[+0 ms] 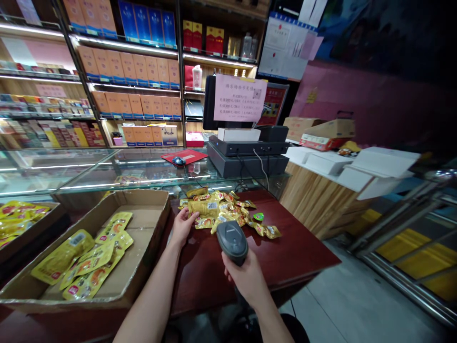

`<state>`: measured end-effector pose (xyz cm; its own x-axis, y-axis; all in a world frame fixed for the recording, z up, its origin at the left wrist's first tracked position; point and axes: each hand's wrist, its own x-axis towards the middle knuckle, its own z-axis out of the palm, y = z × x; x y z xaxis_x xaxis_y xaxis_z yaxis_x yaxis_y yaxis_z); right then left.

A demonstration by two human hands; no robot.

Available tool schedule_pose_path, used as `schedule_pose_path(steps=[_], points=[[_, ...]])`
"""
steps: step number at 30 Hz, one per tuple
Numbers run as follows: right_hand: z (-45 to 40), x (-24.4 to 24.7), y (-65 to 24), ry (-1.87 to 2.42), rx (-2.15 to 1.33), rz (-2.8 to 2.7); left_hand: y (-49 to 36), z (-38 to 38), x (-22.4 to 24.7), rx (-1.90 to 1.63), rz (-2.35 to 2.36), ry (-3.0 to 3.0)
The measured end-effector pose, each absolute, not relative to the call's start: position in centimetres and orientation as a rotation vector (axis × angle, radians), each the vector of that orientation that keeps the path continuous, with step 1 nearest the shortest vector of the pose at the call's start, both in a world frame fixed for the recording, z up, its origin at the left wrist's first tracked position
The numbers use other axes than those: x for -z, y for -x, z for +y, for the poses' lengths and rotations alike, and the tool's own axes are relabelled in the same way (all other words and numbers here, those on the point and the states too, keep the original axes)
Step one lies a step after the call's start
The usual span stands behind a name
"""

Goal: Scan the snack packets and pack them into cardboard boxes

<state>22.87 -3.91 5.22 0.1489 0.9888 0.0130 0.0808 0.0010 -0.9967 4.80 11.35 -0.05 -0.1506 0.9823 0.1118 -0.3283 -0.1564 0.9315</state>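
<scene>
My right hand (246, 276) is wrapped round a dark grey barcode scanner (232, 239), its head tilted toward the pile of gold snack packets (228, 202) on the dark red table (285, 257). The fingers of my left hand (182, 226) pinch the near left edge of a yellow snack packet (204, 208) with a barcode facing up, at the left of that pile. To the left of my left arm, an open cardboard box (150, 209) holds several flat yellow packets (94, 267). A small green-wrapped item (258, 216) lies beside the pile.
A second box of yellow packets (23, 214) stands at the far left. Behind the table is a glass counter (93, 169) with a mouse (178, 161), a cash drawer (246, 164) and a monitor bearing a pink notice (239, 98). A metal railing (403, 281) is at right.
</scene>
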Motion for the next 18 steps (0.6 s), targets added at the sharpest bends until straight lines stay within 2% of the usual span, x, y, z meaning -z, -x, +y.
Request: schedule_pose_path(steps=[12, 18], points=[[-4.9, -5.0, -23.9, 1.353, -1.026, -1.153, -5.3, 11.0, -0.4, -1.548, 0.964, -0.947], [-5.0, -5.4, -24.1, 1.346, -1.027, -1.117, -5.8, 9.9, -4.3, -1.695, 1.002, -0.887]])
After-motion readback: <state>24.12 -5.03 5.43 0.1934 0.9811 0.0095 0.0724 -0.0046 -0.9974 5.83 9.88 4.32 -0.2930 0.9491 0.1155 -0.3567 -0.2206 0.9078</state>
